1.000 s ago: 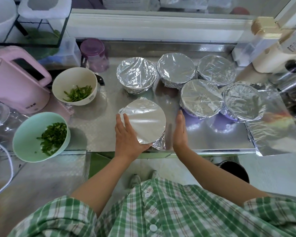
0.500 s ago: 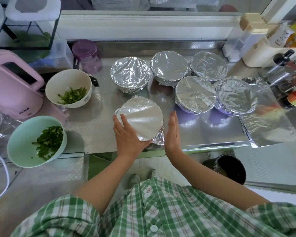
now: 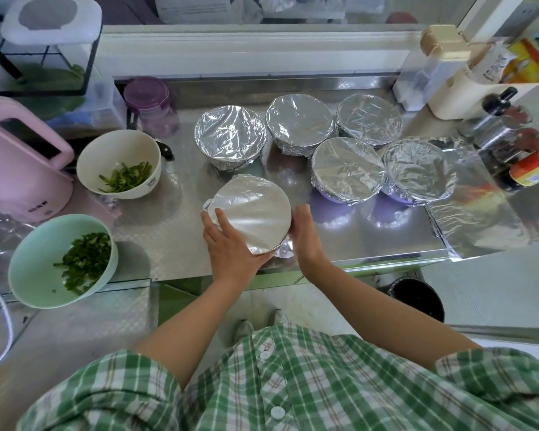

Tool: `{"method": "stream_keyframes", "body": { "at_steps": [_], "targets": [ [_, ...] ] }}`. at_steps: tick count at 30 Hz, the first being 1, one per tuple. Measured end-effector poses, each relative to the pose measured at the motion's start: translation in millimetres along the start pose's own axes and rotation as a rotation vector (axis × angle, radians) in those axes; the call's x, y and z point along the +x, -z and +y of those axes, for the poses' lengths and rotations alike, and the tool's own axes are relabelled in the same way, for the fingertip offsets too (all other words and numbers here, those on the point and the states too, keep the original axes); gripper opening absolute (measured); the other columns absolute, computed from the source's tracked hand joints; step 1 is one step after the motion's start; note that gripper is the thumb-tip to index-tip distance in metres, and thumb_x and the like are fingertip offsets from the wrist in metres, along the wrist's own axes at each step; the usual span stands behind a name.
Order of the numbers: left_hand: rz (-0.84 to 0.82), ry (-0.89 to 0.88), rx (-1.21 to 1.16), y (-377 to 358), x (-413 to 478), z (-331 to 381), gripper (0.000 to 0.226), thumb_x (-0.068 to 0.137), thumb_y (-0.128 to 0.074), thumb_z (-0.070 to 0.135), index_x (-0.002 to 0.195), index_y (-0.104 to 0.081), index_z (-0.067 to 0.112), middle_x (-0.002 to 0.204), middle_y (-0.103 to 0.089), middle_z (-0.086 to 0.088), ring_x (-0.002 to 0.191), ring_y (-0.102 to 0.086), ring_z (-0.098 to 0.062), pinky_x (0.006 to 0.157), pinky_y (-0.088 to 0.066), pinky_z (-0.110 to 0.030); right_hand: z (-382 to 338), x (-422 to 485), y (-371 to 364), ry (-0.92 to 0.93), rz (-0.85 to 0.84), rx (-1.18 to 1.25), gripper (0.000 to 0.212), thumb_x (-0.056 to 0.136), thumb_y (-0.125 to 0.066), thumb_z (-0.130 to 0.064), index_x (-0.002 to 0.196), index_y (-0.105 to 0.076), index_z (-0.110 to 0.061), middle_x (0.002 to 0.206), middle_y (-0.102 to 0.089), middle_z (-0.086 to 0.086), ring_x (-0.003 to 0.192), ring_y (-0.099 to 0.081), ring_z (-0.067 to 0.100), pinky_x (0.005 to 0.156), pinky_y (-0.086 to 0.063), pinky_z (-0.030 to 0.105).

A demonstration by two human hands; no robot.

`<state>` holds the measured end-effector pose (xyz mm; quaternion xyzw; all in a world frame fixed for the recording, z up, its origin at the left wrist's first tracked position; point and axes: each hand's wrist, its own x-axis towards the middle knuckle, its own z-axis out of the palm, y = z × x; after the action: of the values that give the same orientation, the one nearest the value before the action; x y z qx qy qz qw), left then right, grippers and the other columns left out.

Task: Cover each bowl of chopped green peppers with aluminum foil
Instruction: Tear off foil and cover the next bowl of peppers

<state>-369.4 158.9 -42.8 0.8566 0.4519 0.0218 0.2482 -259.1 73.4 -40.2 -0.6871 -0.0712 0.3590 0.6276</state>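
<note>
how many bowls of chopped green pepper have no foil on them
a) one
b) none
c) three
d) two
d: only the white bowl and the mint green bowl, both at the left of the counter, stand open with the peppers showing.

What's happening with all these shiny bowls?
A person is covering bowls of chopped green peppers with foil. The left hand and right hand press foil around the nearest bowl. Five wrapped bowls sit behind it. The white bowl and mint bowl on the left are uncovered, and a spare foil sheet lies to the right.
</note>
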Motion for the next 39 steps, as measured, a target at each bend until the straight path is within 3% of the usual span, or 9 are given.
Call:
{"method": "stream_keyframes", "body": {
  "at_steps": [2, 7, 11, 16, 19, 23, 31, 35, 39],
  "targets": [
    [-0.014, -0.005, -0.003, 2, 0, -1, 0.148, 0.059, -0.074, 0.076, 0.153, 0.008, -0.002, 0.158, 0.011, -0.029, 0.146, -0.005, -0.044, 0.120, -0.015, -0.045, 5, -2, -4, -0.058, -0.010, -0.053, 0.044, 0.094, -0.029, -0.061, 0.088, -0.063, -0.033, 0.086, -0.062, -0.013, 0.091, -0.055, 0.013, 0.095, -0.043, 0.037],
    [-0.093, -0.190, 0.017, 17, 15, -32, 0.148, 0.054, -0.077, 0.075, 0.154, 0.002, 0.000, 0.162, 0.011, -0.021, 0.150, 0.000, -0.036, 0.122, -0.011, -0.046, 3, -6, 10, -0.139, 0.093, -0.120, 0.053, 0.102, -0.029, -0.048, 0.101, -0.068, -0.011, 0.105, -0.071, 0.014, 0.100, -0.066, 0.028, 0.094, -0.051, 0.037],
    [-0.124, -0.359, 0.105, 38, 24, -58, 0.148, 0.050, -0.065, 0.084, 0.157, 0.002, 0.007, 0.162, 0.018, -0.021, 0.151, 0.015, -0.033, 0.123, -0.002, -0.050, -11, 3, 20, 0.054, 0.191, -0.293, 0.052, 0.092, -0.039, -0.048, 0.111, -0.066, -0.008, 0.111, -0.068, 0.010, 0.106, -0.062, 0.027, 0.100, -0.047, 0.046],
    [-0.061, -0.292, 0.055, 33, 4, -44, 0.151, 0.046, -0.045, 0.101, 0.157, 0.006, 0.013, 0.161, 0.014, -0.024, 0.151, 0.004, -0.037, 0.121, -0.004, -0.047, -27, 20, 9, 0.274, -0.017, -0.370, 0.047, 0.095, -0.047, -0.041, 0.131, -0.060, -0.015, 0.129, -0.064, 0.000, 0.123, -0.057, 0.012, 0.110, -0.041, 0.039],
    [-0.055, -0.203, 0.091, 19, -1, -19, 0.152, 0.055, -0.062, 0.089, 0.153, 0.011, -0.001, 0.158, 0.015, -0.032, 0.150, 0.008, -0.041, 0.121, 0.003, -0.044, -20, 25, 4, 0.253, -0.023, -0.360, 0.057, 0.088, -0.046, -0.050, 0.129, -0.062, -0.015, 0.126, -0.066, 0.000, 0.120, -0.059, 0.013, 0.108, -0.043, 0.043],
    [-0.036, -0.183, 0.114, 16, 6, -17, 0.149, 0.058, -0.073, 0.077, 0.152, 0.008, -0.005, 0.157, 0.005, -0.036, 0.149, 0.006, -0.042, 0.121, 0.007, -0.042, -19, 21, 4, 0.249, 0.018, -0.340, 0.038, 0.098, -0.048, -0.029, 0.130, -0.061, -0.016, 0.125, -0.066, -0.001, 0.119, -0.059, 0.012, 0.107, -0.044, 0.037],
    [-0.100, -0.331, 0.145, 31, 19, -47, 0.132, 0.061, -0.079, 0.064, 0.155, -0.009, 0.003, 0.161, 0.004, -0.027, 0.151, 0.006, -0.039, 0.124, -0.003, -0.045, -19, 21, 7, 0.252, 0.148, -0.361, 0.026, 0.093, -0.046, -0.015, 0.082, -0.070, -0.010, 0.072, -0.066, 0.008, 0.067, -0.059, 0.022, 0.071, -0.049, 0.036],
    [-0.023, -0.379, 0.130, 35, 19, -74, 0.104, 0.069, -0.055, 0.063, 0.148, -0.025, 0.002, 0.158, -0.017, -0.028, 0.147, -0.016, -0.044, 0.118, -0.022, -0.058, -22, 26, 16, 0.218, 0.132, -0.395, 0.028, 0.094, -0.047, -0.010, 0.087, -0.073, -0.017, 0.077, -0.072, -0.001, 0.069, -0.065, 0.006, 0.080, -0.055, 0.037],
    [0.070, -0.343, 0.071, 38, 11, -66, 0.098, 0.073, -0.049, 0.059, 0.150, -0.021, 0.005, 0.160, -0.010, -0.026, 0.148, -0.012, -0.040, 0.118, -0.018, -0.061, -32, 32, 15, 0.292, 0.027, -0.353, 0.028, 0.098, -0.049, -0.011, 0.118, -0.068, -0.013, 0.115, -0.069, -0.002, 0.105, -0.061, 0.007, 0.095, -0.045, 0.019]
  ]
}}
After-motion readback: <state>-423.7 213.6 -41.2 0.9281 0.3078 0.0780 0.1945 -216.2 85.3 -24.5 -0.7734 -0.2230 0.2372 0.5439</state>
